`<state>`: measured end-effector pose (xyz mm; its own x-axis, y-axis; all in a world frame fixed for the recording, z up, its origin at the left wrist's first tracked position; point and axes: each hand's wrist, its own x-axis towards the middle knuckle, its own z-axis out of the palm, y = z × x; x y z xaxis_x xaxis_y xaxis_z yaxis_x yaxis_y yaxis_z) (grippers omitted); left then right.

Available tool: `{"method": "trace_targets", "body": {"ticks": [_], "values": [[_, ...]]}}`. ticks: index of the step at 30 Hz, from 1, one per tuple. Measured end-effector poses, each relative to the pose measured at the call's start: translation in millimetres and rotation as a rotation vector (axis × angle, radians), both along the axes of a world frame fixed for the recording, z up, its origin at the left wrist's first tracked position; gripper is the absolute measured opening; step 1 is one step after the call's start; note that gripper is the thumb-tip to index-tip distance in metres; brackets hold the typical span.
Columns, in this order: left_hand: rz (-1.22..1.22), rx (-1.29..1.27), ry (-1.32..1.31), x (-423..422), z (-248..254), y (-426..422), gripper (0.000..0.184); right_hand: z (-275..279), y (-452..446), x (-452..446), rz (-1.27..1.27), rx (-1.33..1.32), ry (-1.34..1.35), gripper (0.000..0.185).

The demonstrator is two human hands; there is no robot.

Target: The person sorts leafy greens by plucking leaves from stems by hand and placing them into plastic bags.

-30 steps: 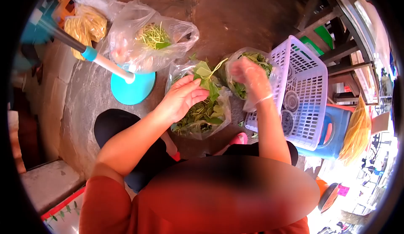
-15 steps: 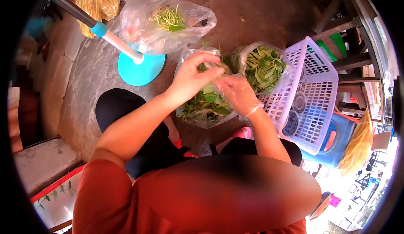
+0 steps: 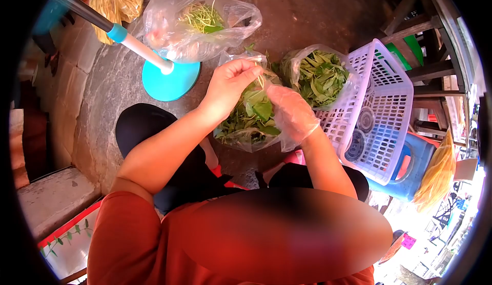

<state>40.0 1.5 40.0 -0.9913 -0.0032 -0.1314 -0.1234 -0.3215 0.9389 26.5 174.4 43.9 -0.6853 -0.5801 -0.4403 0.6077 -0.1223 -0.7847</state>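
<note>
My bare left hand (image 3: 230,85) is closed, thumb and forefinger pinching the thin pale stems of a leafy sprig (image 3: 261,106). Close beside it, my right hand (image 3: 291,106) wears a clear plastic glove. Its fingers are bent together at the same sprig, and their tips are partly hidden. Below both hands lies an open clear bag of green leaves (image 3: 251,126). Just past the right hand stands a second clear bag of leaves (image 3: 323,80).
A white plastic basket (image 3: 384,111) leans over a blue stool (image 3: 410,167) at right. Further off at left are a bag with cut stems (image 3: 202,18), a turquoise round base with a pole (image 3: 171,82) and yellowish bundles (image 3: 118,6). My knees flank the leaves.
The fingertips have drawn slightly apart, showing pale stems between them. My right hand has turned and lowered a little. A broad green leaf now shows beneath the hands.
</note>
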Motion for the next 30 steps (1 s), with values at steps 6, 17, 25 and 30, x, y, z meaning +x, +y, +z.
{"method": "trace_targets", "body": {"ticks": [6, 17, 25, 30], "values": [[0.010, 0.045, -0.022, 1.5, 4.4, 0.5, 0.017, 6.8, -4.1, 0.9, 0.003, 0.175, 0.179, 0.017], [0.007, -0.189, 0.058, 2.1, -3.6, 6.0, 0.014, -12.9, -11.4, -1.3, -0.201, 0.380, 0.585, 0.013], [0.205, -0.107, 0.239, -3.9, -2.6, 19.2, 0.014, -11.8, -16.6, -14.1, -0.287, 0.142, 0.737, 0.024], [0.535, -0.104, 0.252, -63.9, 32.3, -45.2, 0.012, -3.4, 12.7, -36.1, -0.514, 0.080, 0.092, 0.019]]}}
